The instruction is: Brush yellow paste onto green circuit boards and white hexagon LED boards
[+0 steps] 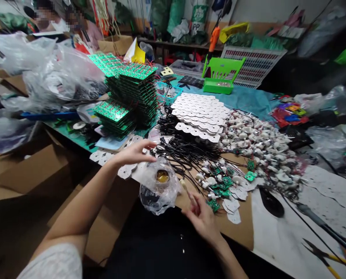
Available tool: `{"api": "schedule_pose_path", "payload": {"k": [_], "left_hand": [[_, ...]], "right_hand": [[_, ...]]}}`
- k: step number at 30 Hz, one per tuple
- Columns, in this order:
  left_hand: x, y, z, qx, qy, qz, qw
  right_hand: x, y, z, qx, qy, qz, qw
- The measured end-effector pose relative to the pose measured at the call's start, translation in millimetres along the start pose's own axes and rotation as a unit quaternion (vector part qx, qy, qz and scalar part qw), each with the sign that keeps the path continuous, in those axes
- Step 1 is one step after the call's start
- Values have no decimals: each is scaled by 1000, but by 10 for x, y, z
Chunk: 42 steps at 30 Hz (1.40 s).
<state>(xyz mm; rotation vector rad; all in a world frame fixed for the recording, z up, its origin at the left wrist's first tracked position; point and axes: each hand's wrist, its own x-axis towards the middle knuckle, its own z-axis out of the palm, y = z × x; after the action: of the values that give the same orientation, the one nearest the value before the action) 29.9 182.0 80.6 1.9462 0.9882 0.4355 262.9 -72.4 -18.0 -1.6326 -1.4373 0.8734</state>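
Observation:
My right hand (201, 215) is closed around a slim stick with a pale, thick tip (183, 183), like a small brush. Its tip points up and away, just right of a crumpled clear plastic bag (154, 201). Inside the bag's mouth sits a round container (162, 177) with something amber-yellow in it. My left hand (138, 152) hovers over the bag's upper left side, thumb and fingers apart, with nothing visible between them. Whether its fingertips touch the plastic I cannot tell. Several white scalloped boards (126, 170) lie beneath that hand.
Green circuit boards (140, 97) are stacked at the left, white boards (200, 112) behind black cables (187, 151). White parts with wires (257, 143) are heaped at the right. Yellow-handled pliers (321, 254) and a soldering iron (312, 215) lie front right. Two people sit far left.

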Motion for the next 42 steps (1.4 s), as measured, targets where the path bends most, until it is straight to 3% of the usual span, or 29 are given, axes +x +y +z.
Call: {"api": "schedule_pose_path", "payload": {"k": [2, 4, 7, 9, 11, 14, 17, 20, 25, 30, 33, 37, 40, 42], "left_hand": [[-261, -138, 89, 78, -12, 8, 997], [-350, -215, 211, 135, 12, 23, 991], [-316, -157, 294, 122, 61, 57, 989], [-306, 8, 220, 39, 76, 81, 993], [-355, 244, 75, -93, 89, 93, 987], [-489, 620, -123, -300, 121, 116, 939], [-558, 885, -153, -415, 114, 167, 887], [-494, 966, -11, -450, 88, 158, 875], [-296, 698, 310, -387, 12, 100, 917], [-417, 262, 457, -317, 19, 64, 946], [-621, 111, 657, -259, 57, 51, 963], [-725, 3, 1166, -154, 153, 30, 976], [-630, -111, 1468, -211, 197, -67, 955], [-558, -200, 1539, -279, 213, -124, 928]], "right_hand": [[15, -58, 159, -63, -72, -51, 994], [67, -150, 302, -143, -120, -80, 979], [199, -317, 347, -196, -109, -82, 971], [294, -441, 201, -146, -51, -82, 985], [381, -576, -57, -70, 51, -74, 994], [491, -787, -484, 21, 202, -51, 978], [584, -968, -766, 48, 221, -59, 972], [663, -1086, -858, 31, 201, -88, 975], [799, -1102, -729, 86, 143, -66, 984], [957, -918, -513, 273, 101, 50, 955], [1026, -877, -403, 352, 82, 104, 927], [1040, -1011, -129, 365, 46, 82, 926], [979, -1094, 146, 317, -20, 25, 948], [932, -1047, 278, 265, -39, -11, 964]]}}
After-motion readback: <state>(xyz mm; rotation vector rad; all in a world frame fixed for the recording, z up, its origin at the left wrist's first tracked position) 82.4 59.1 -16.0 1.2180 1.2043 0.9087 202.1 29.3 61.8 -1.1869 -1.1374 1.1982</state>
